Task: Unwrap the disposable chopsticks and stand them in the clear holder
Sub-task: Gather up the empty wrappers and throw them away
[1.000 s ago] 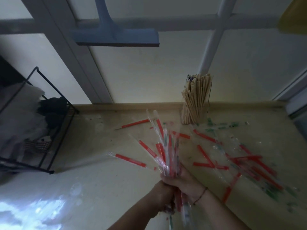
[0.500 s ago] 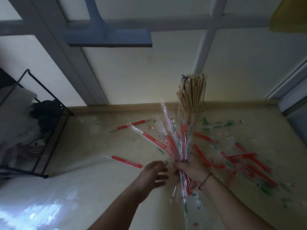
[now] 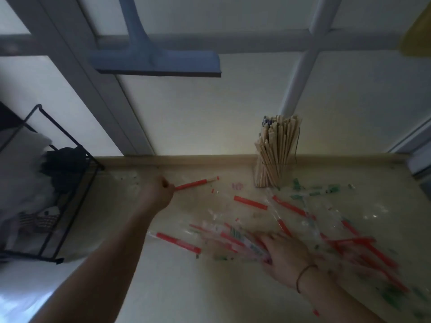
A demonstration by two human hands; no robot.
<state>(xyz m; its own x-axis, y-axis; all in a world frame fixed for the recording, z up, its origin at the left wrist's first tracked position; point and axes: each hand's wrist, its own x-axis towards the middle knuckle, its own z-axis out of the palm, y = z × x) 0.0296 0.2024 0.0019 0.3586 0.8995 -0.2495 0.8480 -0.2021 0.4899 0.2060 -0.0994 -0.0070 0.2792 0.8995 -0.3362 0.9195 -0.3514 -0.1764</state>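
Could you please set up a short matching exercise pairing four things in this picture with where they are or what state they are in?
Things:
1. left hand
2. right hand
3. clear holder
4. black wire rack

Places or states:
a. stands at the far edge of the counter, packed with bare wooden chopsticks
b. sits at the left side of the counter
c. grips the end of a red-banded wrapped chopstick
d. lies over a bundle of clear wrappers on the counter

Pairs: 1-c, 2-d, 3-a, 4-b
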